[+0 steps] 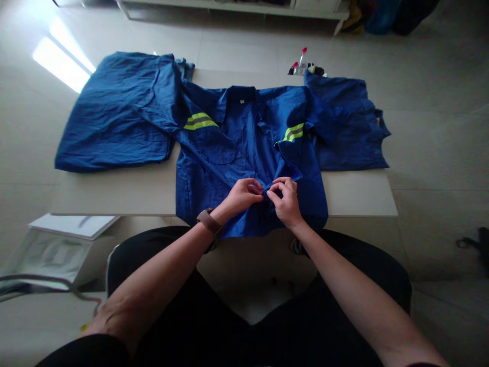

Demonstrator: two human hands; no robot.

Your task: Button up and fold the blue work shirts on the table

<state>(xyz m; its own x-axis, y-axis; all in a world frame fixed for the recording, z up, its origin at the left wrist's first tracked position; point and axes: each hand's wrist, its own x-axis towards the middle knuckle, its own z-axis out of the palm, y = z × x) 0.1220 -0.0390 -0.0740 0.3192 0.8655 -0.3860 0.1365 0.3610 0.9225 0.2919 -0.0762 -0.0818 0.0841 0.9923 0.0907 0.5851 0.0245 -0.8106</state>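
Observation:
A blue work jacket (229, 148) with yellow-green reflective stripes lies spread face up on a low white table (126, 191). My left hand (244, 196), with a brown watch on the wrist, pinches the jacket's front edge near the bottom hem. My right hand (284, 201) pinches the facing edge right beside it, so the fingertips of both hands almost meet over the front opening. Both hands are closed on the cloth.
Another blue garment (114, 114) lies on the table's left end and a third (349, 125) on its right end. Small red-capped bottles (301, 63) stand at the far edge. A white box with papers (72, 227) sits on the floor to the left, a shelf at the back.

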